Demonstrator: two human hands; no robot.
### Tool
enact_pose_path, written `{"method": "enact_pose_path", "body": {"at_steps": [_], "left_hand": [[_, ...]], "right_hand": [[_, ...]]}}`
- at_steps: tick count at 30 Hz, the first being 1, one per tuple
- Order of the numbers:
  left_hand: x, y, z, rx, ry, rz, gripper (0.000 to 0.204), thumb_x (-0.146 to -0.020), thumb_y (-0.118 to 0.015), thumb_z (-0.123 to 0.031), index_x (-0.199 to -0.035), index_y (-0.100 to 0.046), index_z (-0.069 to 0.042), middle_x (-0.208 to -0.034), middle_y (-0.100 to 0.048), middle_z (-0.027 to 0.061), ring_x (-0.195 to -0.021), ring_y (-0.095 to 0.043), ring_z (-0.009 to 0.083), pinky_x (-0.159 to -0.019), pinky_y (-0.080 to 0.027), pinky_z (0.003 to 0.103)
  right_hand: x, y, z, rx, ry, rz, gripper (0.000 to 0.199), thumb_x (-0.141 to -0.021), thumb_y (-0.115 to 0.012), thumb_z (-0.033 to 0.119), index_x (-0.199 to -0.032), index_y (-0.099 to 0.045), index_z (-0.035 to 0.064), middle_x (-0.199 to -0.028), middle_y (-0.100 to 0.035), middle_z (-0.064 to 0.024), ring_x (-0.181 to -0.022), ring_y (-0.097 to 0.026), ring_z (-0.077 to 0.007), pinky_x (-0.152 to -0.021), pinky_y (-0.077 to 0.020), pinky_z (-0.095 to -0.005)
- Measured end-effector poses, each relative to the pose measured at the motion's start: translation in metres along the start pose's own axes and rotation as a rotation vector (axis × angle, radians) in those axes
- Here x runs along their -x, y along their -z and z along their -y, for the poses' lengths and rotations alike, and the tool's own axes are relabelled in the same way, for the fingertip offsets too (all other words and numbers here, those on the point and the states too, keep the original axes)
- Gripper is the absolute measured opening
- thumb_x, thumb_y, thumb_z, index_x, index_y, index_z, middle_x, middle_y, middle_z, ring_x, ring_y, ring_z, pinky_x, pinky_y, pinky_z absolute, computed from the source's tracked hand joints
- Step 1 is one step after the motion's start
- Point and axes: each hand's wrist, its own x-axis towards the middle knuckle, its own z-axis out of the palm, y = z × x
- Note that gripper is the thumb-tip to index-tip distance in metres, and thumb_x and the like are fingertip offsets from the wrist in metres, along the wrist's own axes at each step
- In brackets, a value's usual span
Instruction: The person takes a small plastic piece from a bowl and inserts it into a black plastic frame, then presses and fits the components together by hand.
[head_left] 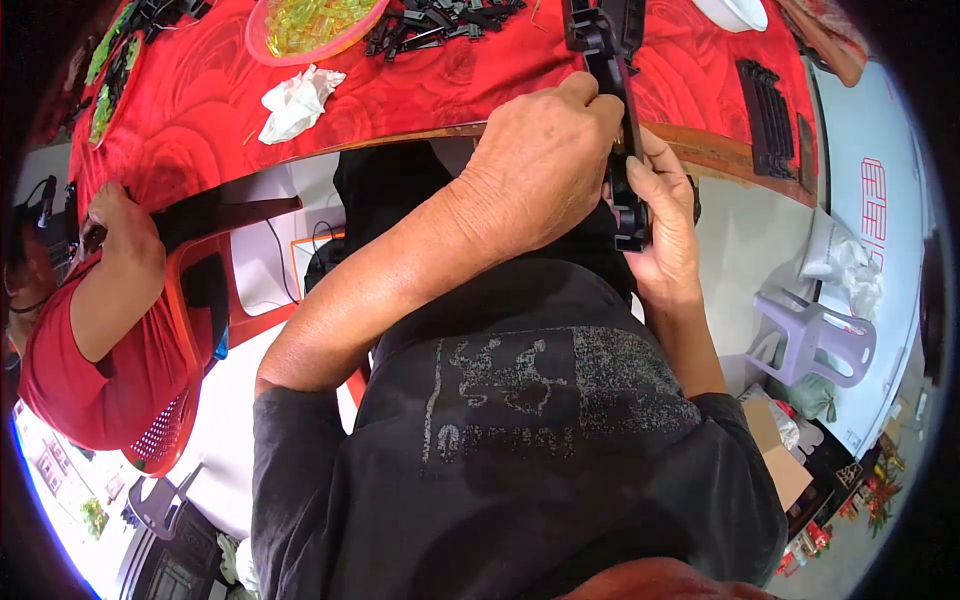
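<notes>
A long black plastic piece with moulded notches is held at a slant in front of me, over the near edge of the table. Around its middle, the fingers of my left hand are curled, the back of the hand facing up. My right hand grips the same piece lower down, with the thumb laid on it. What lies under the left fingers is hidden. Just beyond, at the top edge of the view, are more black plastic parts, overlapping the far end of the held piece.
The table has a red rose-patterned cloth. On it are a pink basin of yellow clear pieces, a heap of small black parts, crumpled tissue, and black strips. A person in red sits at left; a purple stool stands right.
</notes>
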Motion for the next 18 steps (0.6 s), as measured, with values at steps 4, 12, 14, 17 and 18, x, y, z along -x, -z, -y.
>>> {"method": "enact_pose_path", "body": {"at_steps": [4,12,14,17,18], "left_hand": [[-0.0016,0.0006,0.0000,-0.018,-0.007,0.002,0.023,-0.085,-0.061,-0.005,-0.107,-0.062,0.000,-0.091,-0.062,0.0181,-0.082,-0.065,0.0395,-0.069,-0.053,0.047],[-0.0029,-0.0003,0.0016,-0.052,-0.011,-0.022,0.020,-0.087,-0.060,-0.007,-0.106,-0.062,-0.001,-0.090,-0.062,0.0174,-0.079,-0.066,0.0389,-0.066,-0.054,0.047],[-0.0033,-0.0003,0.0014,-0.065,-0.012,-0.007,0.020,-0.087,-0.060,-0.008,-0.105,-0.061,-0.001,-0.089,-0.063,0.0168,-0.079,-0.066,0.0387,-0.066,-0.054,0.048],[-0.0035,0.0017,0.0000,-0.093,-0.001,0.035,0.019,-0.086,-0.061,-0.008,-0.104,-0.061,-0.002,-0.087,-0.064,0.0160,-0.079,-0.066,0.0381,-0.065,-0.054,0.047],[-0.0037,0.0024,-0.0003,-0.104,0.005,0.063,0.018,-0.086,-0.061,-0.009,-0.103,-0.060,-0.002,-0.087,-0.064,0.0158,-0.079,-0.066,0.0377,-0.065,-0.054,0.047]], "right_hand": [[0.0009,-0.0020,0.0024,-0.037,-0.012,0.035,0.036,-0.092,-0.066,0.006,-0.127,-0.059,0.0003,-0.113,-0.067,-0.0058,-0.096,-0.066,-0.0127,-0.079,-0.0565,-0.0289],[-0.0009,-0.0040,0.0057,-0.045,-0.005,0.074,0.046,-0.092,-0.066,0.006,-0.136,-0.054,-0.0013,-0.115,-0.068,-0.0076,-0.095,-0.067,-0.0121,-0.081,-0.0541,-0.0250],[-0.0007,-0.0032,0.0063,-0.045,-0.008,0.068,0.047,-0.092,-0.066,0.005,-0.137,-0.054,-0.0015,-0.115,-0.068,-0.0077,-0.094,-0.067,-0.0118,-0.081,-0.0537,-0.0245],[0.0000,-0.0014,0.0059,-0.050,-0.024,0.065,0.045,-0.092,-0.066,0.006,-0.135,-0.055,-0.0019,-0.113,-0.069,-0.0071,-0.093,-0.067,-0.0113,-0.080,-0.0540,-0.0249],[0.0006,-0.0022,0.0063,-0.053,-0.030,0.060,0.045,-0.092,-0.066,0.006,-0.135,-0.055,-0.0019,-0.112,-0.069,-0.0069,-0.092,-0.067,-0.0110,-0.080,-0.0541,-0.0249]]}}
